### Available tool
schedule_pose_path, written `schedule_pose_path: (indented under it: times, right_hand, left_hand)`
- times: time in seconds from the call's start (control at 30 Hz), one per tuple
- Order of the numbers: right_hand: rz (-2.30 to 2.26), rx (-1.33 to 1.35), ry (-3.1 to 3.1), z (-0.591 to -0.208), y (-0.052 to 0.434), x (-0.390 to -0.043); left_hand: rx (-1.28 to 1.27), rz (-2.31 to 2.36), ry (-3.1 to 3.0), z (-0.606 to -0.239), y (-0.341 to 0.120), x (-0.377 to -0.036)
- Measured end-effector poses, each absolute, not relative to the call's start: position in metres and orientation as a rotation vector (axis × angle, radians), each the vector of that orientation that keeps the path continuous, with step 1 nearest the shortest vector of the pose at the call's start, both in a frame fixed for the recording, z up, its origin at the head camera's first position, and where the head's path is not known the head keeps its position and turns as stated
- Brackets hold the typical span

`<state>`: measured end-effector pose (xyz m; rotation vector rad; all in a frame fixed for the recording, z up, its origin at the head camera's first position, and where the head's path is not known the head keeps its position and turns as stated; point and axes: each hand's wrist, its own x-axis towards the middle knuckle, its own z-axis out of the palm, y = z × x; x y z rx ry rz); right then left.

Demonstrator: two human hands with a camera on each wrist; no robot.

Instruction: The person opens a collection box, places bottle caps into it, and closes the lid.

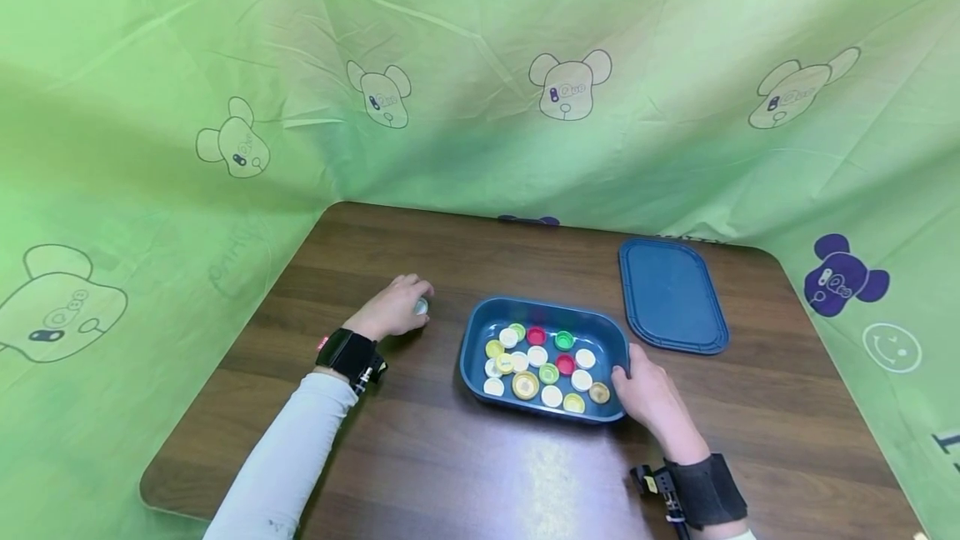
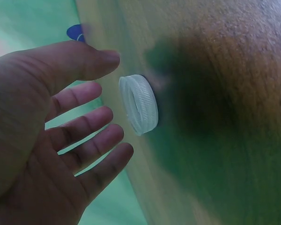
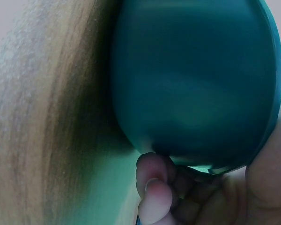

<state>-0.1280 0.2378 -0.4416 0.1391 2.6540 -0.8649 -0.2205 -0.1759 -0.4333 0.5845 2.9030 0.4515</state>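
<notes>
A white ribbed bottle cap (image 2: 143, 104) lies on the table with its hollow side up. My left hand (image 1: 399, 308) reaches over it, the thumb and spread fingers apart from the cap in the left wrist view. To the right stands a blue plastic container (image 1: 480, 340) holding several bottle caps, among them a red cap (image 1: 536, 335), a green cap (image 1: 564, 340) and a tan cap (image 1: 526, 385). At the container's right end my right hand (image 1: 651, 390) grips the wall, thumb at the rim and fingers curled underneath the outside in the right wrist view.
A flat blue lid (image 1: 673, 294) rests on the brown wooden table (image 1: 420, 457), behind and to the right of the container. A green sheet (image 1: 480, 148) with printed mouse-like faces hangs around the table's back and sides.
</notes>
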Motion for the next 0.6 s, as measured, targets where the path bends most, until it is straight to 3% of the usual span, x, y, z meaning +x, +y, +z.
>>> schedule_pose_path:
  times: [0.6]
  right_hand:
    - [-0.863, 0.139, 2.661, -0.4426, 0.2377, -0.1277]
  left_hand:
    - [0.580, 0.409, 2.889, -0.4411, -0.1761, -0.2276]
